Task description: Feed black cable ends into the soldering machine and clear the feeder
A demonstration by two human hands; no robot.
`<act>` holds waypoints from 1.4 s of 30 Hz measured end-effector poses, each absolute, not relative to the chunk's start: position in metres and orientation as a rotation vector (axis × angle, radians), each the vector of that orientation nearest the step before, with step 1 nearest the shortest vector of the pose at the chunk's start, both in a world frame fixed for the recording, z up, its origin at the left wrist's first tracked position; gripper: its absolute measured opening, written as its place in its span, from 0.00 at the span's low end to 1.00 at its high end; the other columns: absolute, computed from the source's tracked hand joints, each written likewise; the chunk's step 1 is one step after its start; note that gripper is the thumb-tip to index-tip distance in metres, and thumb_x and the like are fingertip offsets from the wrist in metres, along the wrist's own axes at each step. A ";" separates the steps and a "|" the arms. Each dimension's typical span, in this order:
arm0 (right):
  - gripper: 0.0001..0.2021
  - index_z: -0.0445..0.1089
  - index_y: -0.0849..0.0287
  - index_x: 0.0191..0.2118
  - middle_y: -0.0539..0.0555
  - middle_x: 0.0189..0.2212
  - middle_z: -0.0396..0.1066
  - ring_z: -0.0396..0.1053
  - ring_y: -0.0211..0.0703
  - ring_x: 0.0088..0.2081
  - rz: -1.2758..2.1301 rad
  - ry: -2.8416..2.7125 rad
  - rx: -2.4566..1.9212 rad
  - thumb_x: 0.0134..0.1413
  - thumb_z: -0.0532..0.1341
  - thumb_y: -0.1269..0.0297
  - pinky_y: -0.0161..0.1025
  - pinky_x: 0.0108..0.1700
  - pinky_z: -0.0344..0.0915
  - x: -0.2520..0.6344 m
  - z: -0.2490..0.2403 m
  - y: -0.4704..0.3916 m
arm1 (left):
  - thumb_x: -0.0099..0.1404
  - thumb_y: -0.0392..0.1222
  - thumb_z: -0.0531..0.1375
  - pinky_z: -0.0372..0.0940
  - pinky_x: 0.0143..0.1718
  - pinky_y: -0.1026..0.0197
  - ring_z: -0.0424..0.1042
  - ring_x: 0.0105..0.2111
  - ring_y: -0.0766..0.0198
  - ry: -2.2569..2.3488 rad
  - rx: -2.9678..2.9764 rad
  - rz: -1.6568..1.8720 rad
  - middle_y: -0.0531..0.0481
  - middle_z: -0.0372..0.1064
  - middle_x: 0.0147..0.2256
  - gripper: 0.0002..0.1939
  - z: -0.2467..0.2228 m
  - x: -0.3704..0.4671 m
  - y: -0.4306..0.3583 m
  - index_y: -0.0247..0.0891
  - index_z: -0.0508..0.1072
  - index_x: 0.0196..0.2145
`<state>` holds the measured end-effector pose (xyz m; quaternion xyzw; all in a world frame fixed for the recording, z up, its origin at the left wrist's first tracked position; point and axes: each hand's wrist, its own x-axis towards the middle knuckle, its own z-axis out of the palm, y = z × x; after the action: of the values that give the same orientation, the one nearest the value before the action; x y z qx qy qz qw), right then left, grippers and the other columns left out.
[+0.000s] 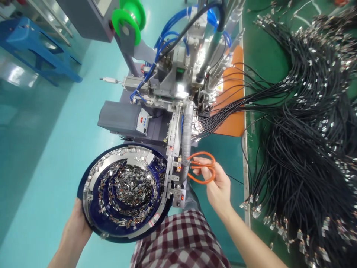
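My right hand (216, 180) is closed on the orange handles of a pair of scissors (205, 167), beside a grey corrugated hose (187, 137). The blades are hidden behind the hose. At the lower left, my left hand (78, 219) rests against the outer rim of a round dark blue feeder bowl (93, 227); its fingers are mostly hidden behind the bowl. Many small metal connectors (134, 184) lie inside the bowl. A metal track (173, 130) runs from the bowl toward the machine.
A machine (173, 74) with blue tubes stands ahead, beside a grey control box (122, 117) and a green spool (128, 18). Bundles of black cables (301, 149) cover the green table at right, some crossing an orange board (232, 119). A blue stool (39, 44) stands upper left.
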<state>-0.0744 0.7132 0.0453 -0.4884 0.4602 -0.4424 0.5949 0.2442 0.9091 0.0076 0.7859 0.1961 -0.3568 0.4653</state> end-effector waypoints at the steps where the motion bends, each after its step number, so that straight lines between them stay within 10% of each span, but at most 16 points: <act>1: 0.07 0.71 0.53 0.43 0.53 0.44 0.73 0.72 0.35 0.32 -1.024 1.047 -1.138 0.62 0.58 0.65 0.35 0.37 0.72 -0.071 0.043 0.712 | 0.68 0.48 0.53 0.73 0.28 0.64 0.75 0.27 0.66 0.480 1.921 -0.878 0.57 0.78 0.32 0.14 0.007 0.244 0.909 0.45 0.75 0.46; 42: 0.10 0.68 0.53 0.47 0.55 0.44 0.74 0.74 0.46 0.43 -0.821 1.036 -1.782 0.61 0.57 0.69 0.45 0.47 0.72 -0.054 0.031 0.695 | 0.67 0.50 0.55 0.74 0.31 0.64 0.75 0.27 0.68 0.471 1.853 -0.896 0.60 0.78 0.31 0.14 -0.004 0.251 0.918 0.47 0.75 0.46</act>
<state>-0.0538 0.6951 0.0314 -0.7191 0.4181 -0.3314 0.4453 0.2514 0.9180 -0.0037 0.7637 0.1942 -0.3692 0.4927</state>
